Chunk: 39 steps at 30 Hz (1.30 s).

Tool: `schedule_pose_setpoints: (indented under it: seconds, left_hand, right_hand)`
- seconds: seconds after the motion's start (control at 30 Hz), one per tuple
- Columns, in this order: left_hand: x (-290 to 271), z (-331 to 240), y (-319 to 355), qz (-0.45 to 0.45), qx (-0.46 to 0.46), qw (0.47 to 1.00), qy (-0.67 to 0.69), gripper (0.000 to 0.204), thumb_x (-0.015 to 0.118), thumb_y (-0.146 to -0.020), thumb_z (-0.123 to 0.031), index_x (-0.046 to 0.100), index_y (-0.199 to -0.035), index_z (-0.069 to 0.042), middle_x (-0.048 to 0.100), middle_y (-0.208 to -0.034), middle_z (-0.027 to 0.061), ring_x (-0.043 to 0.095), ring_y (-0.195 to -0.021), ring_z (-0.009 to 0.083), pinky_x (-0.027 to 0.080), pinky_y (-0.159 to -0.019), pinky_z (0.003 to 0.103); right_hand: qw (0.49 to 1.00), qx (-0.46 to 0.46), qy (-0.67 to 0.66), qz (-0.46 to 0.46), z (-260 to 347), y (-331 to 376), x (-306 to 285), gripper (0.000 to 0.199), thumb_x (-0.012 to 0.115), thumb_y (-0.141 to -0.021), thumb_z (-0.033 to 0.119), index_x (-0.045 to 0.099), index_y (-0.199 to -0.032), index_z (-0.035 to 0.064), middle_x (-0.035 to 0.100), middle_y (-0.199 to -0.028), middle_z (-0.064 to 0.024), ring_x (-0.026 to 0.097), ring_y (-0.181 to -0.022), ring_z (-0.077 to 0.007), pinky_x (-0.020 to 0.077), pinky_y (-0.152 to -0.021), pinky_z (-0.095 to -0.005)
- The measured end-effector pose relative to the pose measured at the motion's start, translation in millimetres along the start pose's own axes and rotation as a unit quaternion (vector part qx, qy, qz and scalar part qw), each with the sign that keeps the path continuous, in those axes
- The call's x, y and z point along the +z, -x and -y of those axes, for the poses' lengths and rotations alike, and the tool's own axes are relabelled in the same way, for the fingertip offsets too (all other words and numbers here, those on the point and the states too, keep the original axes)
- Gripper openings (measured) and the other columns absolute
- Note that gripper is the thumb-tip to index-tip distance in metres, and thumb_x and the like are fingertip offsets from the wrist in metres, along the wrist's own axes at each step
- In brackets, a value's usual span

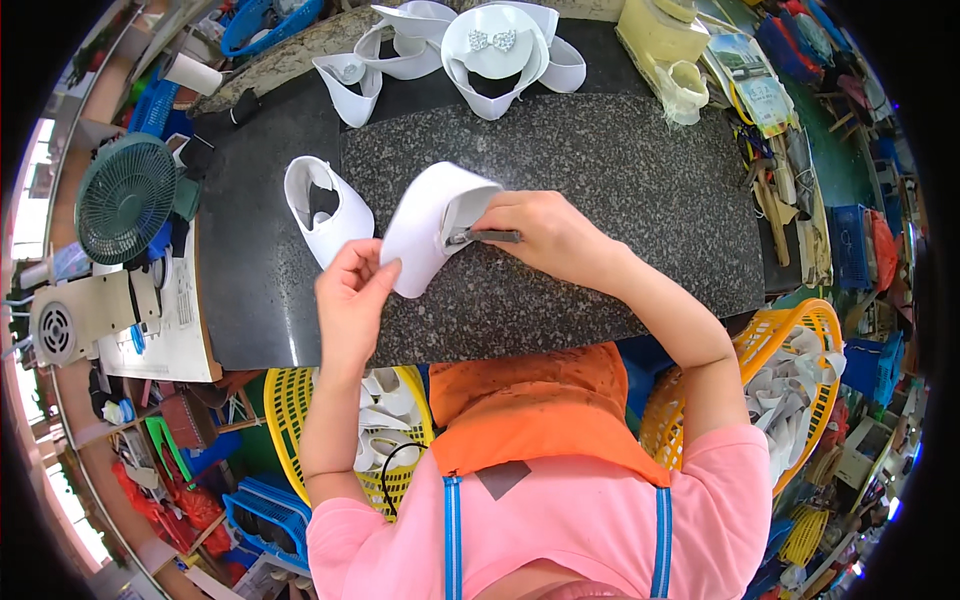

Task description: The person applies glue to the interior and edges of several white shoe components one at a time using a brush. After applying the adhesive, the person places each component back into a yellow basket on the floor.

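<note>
Over the speckled dark stone worktop (640,170), my left hand (350,300) pinches the near-left edge of a white shoe upper (428,225) between thumb and fingers. The upper is held tilted, its curved outer side toward the left. My right hand (548,235) is closed around a small dark metal hand tool (497,236), whose tip reaches inside the upper's opening. The tool's exact kind is hard to make out. Just left of the held piece, a second white shoe upper (346,222) lies on the worktop, apart from it.
More white uppers, one with a glittery bow (492,40), stand along the back edge. Yellow baskets (285,405) holding white pieces flank me below the worktop. A green fan (126,198) stands left; a cream-coloured block (665,40) and several tools lie at the right.
</note>
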<state>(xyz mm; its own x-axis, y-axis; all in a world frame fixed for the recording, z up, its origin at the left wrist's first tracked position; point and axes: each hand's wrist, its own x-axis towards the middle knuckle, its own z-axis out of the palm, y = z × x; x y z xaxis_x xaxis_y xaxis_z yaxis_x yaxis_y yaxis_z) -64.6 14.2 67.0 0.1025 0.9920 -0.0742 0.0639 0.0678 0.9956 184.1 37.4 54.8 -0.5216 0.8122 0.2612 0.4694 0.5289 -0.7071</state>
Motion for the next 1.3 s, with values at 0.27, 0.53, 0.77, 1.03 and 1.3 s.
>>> schedule_pose_setpoints:
  seconds: [0.27, 0.53, 0.77, 1.03, 1.3]
  left_hand:
    - [40, -41, -158, 0.105, 0.054, 0.98, -0.159, 0.027, 0.062, -0.078, -0.007, 0.064, -0.102, 0.006, 0.067, -0.087, 0.0058, 0.06, -0.074, 0.0102, 0.046, -0.064, 0.022]
    - [82, -22, -238, 0.127, 0.169, 0.858, -0.469, 0.026, 0.059, -0.067, -0.011, 0.071, -0.089, -0.004, 0.068, -0.078, 0.0165, 0.066, -0.072, 0.0242, 0.05, -0.068, 0.034]
    - [55, -32, -202, 0.116, 0.143, 0.893, -0.411, 0.027, 0.061, -0.069, -0.005, 0.071, -0.094, -0.004, 0.068, -0.088, 0.0162, 0.066, -0.078, 0.0258, 0.05, -0.069, 0.033]
    - [-12, -12, -79, 0.056, -0.011, 0.954, 0.294, 0.038, 0.058, -0.08, 0.004, 0.052, -0.118, 0.005, 0.061, -0.11, 0.0136, 0.062, -0.099, 0.0223, 0.051, -0.087, 0.034]
    - [5, 38, 7, -0.048, -0.052, 0.956, 0.283, 0.041, 0.052, -0.082, 0.008, 0.048, -0.123, 0.001, 0.058, -0.115, 0.0108, 0.06, -0.102, 0.0202, 0.053, -0.088, 0.033]
  right_hand:
    - [0.993, -0.031, 0.084, -0.071, -17, -15, -3, 0.017, 0.059, -0.071, 0.004, 0.061, -0.088, 0.0033, 0.058, -0.083, -0.0135, 0.059, -0.08, -0.0334, 0.048, -0.07, -0.0428]
    - [0.933, -0.077, 0.312, -0.163, -70, -20, -3, 0.016, 0.057, -0.073, 0.01, 0.06, -0.088, 0.0041, 0.054, -0.087, -0.0056, 0.057, -0.078, -0.0211, 0.0488, -0.066, -0.0339]
    - [0.871, -0.22, 0.371, -0.237, -53, -9, -30, 0.031, 0.059, -0.072, 0.009, 0.061, -0.102, 0.0021, 0.057, -0.093, -0.0052, 0.058, -0.079, -0.0184, 0.0497, -0.068, -0.0296]
    - [0.849, 0.142, -0.245, -0.445, 13, 36, -48, 0.031, 0.058, -0.084, 0.001, 0.057, -0.115, -0.0006, 0.063, -0.09, -0.006, 0.058, -0.067, -0.0078, 0.0475, -0.059, -0.0214]
    - [0.864, 0.228, -0.428, -0.133, 38, -6, -9, 0.019, 0.06, -0.085, 0.007, 0.062, -0.102, 0.0, 0.064, -0.081, -0.0048, 0.059, -0.059, -0.0075, 0.0504, -0.053, -0.0218]
